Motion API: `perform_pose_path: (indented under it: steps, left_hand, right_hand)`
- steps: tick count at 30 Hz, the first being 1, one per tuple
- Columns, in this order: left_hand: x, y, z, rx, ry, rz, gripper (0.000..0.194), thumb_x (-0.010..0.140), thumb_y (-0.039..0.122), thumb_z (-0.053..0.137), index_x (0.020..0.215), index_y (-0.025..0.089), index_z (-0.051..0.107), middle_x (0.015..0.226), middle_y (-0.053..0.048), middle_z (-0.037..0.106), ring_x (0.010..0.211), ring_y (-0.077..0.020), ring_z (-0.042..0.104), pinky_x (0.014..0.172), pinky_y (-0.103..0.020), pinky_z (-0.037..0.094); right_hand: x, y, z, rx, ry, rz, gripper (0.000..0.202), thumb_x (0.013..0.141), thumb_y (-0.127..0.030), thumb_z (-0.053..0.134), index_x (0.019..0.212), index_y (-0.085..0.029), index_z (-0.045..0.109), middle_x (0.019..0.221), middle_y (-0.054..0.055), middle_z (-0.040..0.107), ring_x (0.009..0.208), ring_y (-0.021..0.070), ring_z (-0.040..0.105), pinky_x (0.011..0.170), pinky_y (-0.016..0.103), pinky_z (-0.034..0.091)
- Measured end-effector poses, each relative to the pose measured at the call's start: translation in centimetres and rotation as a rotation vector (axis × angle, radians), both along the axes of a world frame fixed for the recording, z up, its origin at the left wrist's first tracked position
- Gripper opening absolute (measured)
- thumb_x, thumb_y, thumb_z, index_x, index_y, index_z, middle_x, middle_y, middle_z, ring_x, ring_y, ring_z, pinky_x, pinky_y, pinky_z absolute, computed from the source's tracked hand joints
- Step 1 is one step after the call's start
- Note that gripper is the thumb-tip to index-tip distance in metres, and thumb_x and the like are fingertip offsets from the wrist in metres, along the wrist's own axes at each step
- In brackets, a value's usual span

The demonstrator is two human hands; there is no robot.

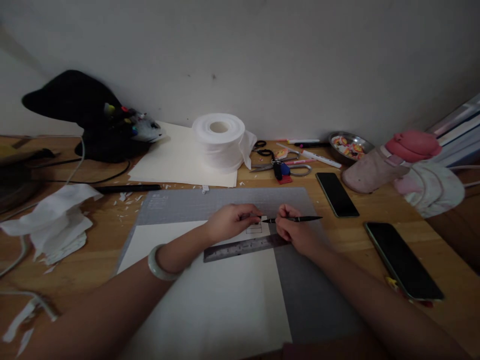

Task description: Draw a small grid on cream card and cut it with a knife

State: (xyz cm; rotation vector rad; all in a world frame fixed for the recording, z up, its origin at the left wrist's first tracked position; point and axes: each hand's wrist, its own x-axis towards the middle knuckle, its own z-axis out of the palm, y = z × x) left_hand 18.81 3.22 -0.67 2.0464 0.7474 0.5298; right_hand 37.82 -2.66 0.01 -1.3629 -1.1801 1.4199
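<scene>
My right hand (294, 230) is closed around a slim black pen (310, 218), held nearly level with one end toward the left. Close to that end, my left hand (236, 220) has its thumb and fingers pinched together; whatever is between them is too small to make out. Beneath both hands lies a large sheet of white paper (221, 300) with a small drawn rectangle of dark lines (254, 228) by my left fingertips. A metal ruler (242, 248) rests slantwise across the sheet, just below the drawing. The sheet is on a grey cutting mat (311, 295).
Behind the mat stand a white tissue roll (218, 142) on cream sheets (165, 165), scissors (268, 166) and markers (321, 159). Rightward are two phones (337, 195), a pink-lidded bottle (382, 167) and a metal bowl (350, 147). Crumpled tissue (56, 220) and cables lie left.
</scene>
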Motion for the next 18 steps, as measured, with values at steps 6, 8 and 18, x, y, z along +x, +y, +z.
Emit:
perform_pose_path:
  steps: [6, 8, 18]
  left_hand:
    - [0.0, 0.0, 0.0, 0.008, 0.006, 0.012, 0.02, 0.085, 0.027, 0.051, 0.099, 0.019, 0.063, 0.093, -0.002, 0.069, 0.081, -0.0138, 0.062, 0.072, -0.023, 0.047]
    - [0.0, 0.0, 0.0, 0.018, 0.009, 0.002, 0.02, 0.086, 0.027, 0.05, 0.099, 0.019, 0.063, 0.092, -0.002, 0.069, 0.081, -0.0136, 0.062, 0.072, -0.023, 0.047]
    - [0.0, 0.0, 0.1, 0.035, 0.02, 0.003, 0.021, 0.086, 0.029, 0.049, 0.1, 0.021, 0.062, 0.092, 0.0, 0.068, 0.081, -0.0134, 0.062, 0.073, -0.022, 0.047]
  right_hand:
    - [0.3, 0.8, 0.0, -0.063, 0.142, -0.133, 0.016, 0.058, -0.024, 0.051, 0.072, -0.021, 0.043, 0.041, -0.009, 0.04, 0.037, 0.0072, 0.032, 0.038, 0.021, 0.021]
    - [0.4, 0.9, 0.0, -0.08, 0.153, -0.157, 0.017, 0.058, -0.026, 0.051, 0.073, -0.02, 0.047, 0.043, -0.007, 0.044, 0.038, 0.008, 0.036, 0.038, 0.021, 0.023]
    - [0.4, 1.2, -0.2, -0.026, -0.085, -0.183, 0.017, 0.064, -0.03, 0.055, 0.076, -0.018, 0.054, 0.055, -0.004, 0.053, 0.044, 0.0087, 0.046, 0.039, 0.021, 0.034]
